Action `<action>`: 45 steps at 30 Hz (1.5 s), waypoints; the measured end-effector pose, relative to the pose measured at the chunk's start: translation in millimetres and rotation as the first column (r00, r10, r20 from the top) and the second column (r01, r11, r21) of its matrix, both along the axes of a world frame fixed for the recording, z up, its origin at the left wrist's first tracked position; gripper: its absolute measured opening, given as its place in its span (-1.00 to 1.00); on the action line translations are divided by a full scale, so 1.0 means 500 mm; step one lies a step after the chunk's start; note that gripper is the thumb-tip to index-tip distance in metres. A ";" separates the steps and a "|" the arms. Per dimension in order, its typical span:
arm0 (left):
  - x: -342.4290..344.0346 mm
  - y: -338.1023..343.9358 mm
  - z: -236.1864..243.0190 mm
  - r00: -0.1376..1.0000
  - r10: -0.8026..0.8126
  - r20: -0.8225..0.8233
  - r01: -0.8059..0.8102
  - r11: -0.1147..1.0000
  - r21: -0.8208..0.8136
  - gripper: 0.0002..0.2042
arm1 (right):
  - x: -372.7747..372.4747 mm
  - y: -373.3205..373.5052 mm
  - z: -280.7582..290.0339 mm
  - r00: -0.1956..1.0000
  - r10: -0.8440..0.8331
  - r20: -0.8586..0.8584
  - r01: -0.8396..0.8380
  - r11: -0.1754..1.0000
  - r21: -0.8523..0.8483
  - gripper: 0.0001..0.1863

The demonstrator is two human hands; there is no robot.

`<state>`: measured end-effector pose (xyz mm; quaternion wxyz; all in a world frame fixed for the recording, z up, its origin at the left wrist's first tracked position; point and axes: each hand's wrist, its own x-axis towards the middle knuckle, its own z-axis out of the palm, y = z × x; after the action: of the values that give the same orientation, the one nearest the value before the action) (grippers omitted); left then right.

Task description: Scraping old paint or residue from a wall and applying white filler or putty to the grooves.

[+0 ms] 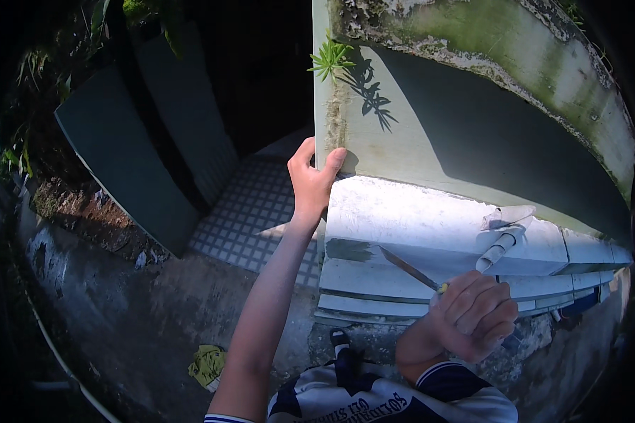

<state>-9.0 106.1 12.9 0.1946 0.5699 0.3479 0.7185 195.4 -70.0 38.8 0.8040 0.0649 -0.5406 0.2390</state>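
Note:
My left hand (313, 185) grips the vertical edge of a pale green wall (402, 144), thumb on its right face and fingers bent round the left side. Higher on that edge, a small leafy plant (330, 60) grows out and casts a shadow on the wall. Closed in a fist, my right hand (475, 317) holds a knife (410, 270). Its narrow blade points up and left over a white stepped ledge (395, 211); a bit of yellow handle shows, the rest is hidden in my fingers. I cannot tell whether the blade tip touches the ledge.
A short white pipe (497, 251) sticks out of the ledge beside a pale curved piece (509, 216). Mossy concrete (494, 49) overhangs the wall. Dark panels (120, 155) lean at the left by a tiled floor (236, 218). A yellow-green cloth (208, 363) lies on the ground.

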 end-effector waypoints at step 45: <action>-0.004 -0.002 -0.002 0.998 -0.047 0.042 0.048 0.999 -0.021 -0.58 | -0.015 0.012 0.041 0.985 0.084 0.152 -0.085 0.996 0.005 -0.60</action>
<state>-11.1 104.8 12.0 0.2253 0.5608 0.3381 0.7214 187.8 -64.0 59.3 0.7492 0.0740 -0.5984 0.2741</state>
